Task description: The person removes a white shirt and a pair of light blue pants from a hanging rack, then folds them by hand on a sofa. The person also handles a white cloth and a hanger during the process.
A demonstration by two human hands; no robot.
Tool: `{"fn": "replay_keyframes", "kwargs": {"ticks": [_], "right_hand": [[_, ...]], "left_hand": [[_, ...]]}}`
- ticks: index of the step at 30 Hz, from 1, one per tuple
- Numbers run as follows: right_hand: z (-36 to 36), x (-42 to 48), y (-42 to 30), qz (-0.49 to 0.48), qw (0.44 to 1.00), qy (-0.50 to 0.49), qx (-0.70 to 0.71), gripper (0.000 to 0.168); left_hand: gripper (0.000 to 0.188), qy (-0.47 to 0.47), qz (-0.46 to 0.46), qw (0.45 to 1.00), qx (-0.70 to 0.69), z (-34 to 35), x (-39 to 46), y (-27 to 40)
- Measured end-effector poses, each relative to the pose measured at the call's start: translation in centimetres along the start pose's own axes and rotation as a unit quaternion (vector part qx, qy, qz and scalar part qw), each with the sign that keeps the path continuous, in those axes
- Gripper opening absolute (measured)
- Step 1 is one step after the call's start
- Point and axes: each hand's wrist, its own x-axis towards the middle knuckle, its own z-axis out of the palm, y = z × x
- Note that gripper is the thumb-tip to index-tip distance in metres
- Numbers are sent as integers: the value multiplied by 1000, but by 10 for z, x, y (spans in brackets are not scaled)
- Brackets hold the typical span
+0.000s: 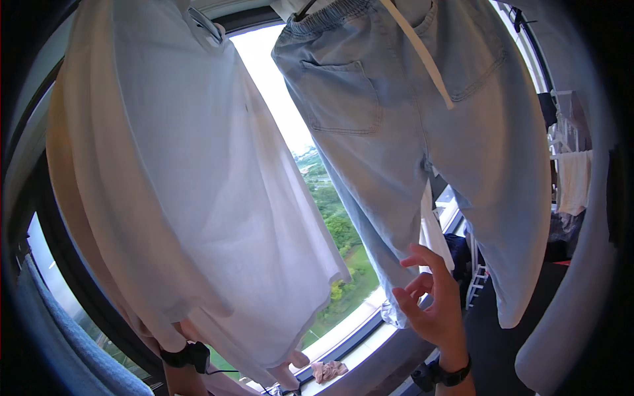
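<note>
A white long garment, likely a shirt, hangs on the left and fills much of the view. My left hand is mostly hidden behind its lower folds, so its grip cannot be made out; a black band circles that wrist. To the right hang light blue denim trousers with an elastic waist, a pale drawstring and back pockets. My right hand is raised in front of the lower trouser legs, fingers curved and apart, holding nothing. A black band is on this wrist too.
Behind the clothes, a window looks onto greenery. A crumpled pink cloth lies on the sill. At lower left hangs a blue towel-like cloth. A white rack with a pale cloth stands at far right.
</note>
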Motion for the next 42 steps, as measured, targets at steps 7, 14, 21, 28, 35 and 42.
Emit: {"fn": "replay_keyframes", "kwargs": {"ticks": [7, 14, 21, 28, 35, 42], "right_hand": [[-41, -12, -38, -62, 978, 199, -32, 85], [-82, -23, -115, -148, 830, 377, -384, 93], [-69, -64, -182, -186, 715, 370, -564, 94], [-45, -87, -251, -89, 438, 352, -822, 83], [-57, -72, -297, -94, 248, 326, -907, 57], [-25, -114, -354, -92, 430, 467, -767, 30]], "left_hand": [[55, -29, 10, 997, -71, 44, -11, 2], [52, -81, 44, 975, -202, 112, -20, 21], [49, -62, 64, 927, -365, 181, -38, 78], [57, -24, 65, 837, -543, 227, -44, 134], [46, 34, 586, 703, -400, 217, -19, 191], [60, -89, 375, 718, -579, 206, 1, 233]]}}
